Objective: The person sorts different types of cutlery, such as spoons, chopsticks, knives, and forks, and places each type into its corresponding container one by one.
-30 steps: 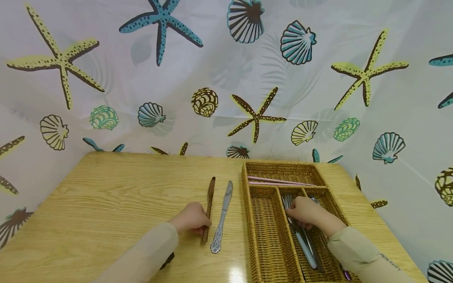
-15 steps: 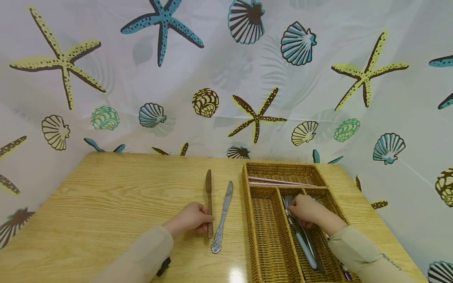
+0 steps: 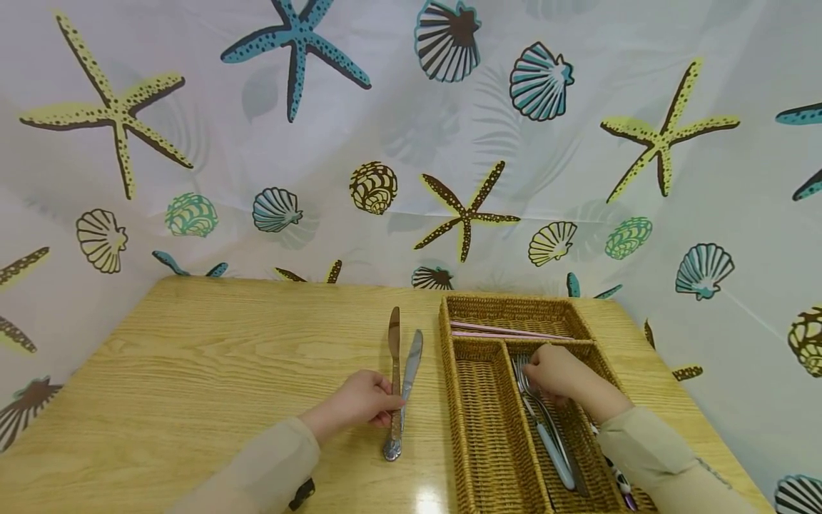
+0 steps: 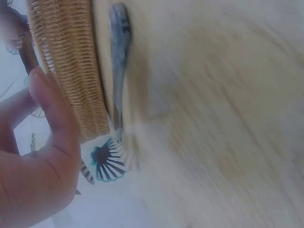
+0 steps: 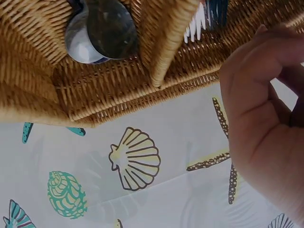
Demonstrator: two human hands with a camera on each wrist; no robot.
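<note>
My left hand (image 3: 366,400) pinches a copper-coloured table knife (image 3: 394,343) by its handle, blade pointing away. This knife is over a silver table knife (image 3: 414,357) with an ornate handle, which lies on the table. In the left wrist view the silver knife (image 4: 119,42) lies beside the basket. My right hand (image 3: 565,375) is bent over the fork compartment of the wicker cutlery basket (image 3: 451,407). Several forks (image 3: 520,368) show beside its fingers, along with a light-blue handle (image 3: 556,457). The right fingertips are hidden, so any hold is unclear.
Pink chopsticks (image 3: 507,330) lie in the basket's back compartment. Spoons (image 5: 102,33) rest in the compartment beside the forks. A patterned cloth (image 3: 359,235) hangs behind the wooden table (image 3: 225,343).
My left hand has moved right with the copper-coloured knife, bringing it from the left of the silver knife to over its handle. The right hand has shifted slightly toward the back.
</note>
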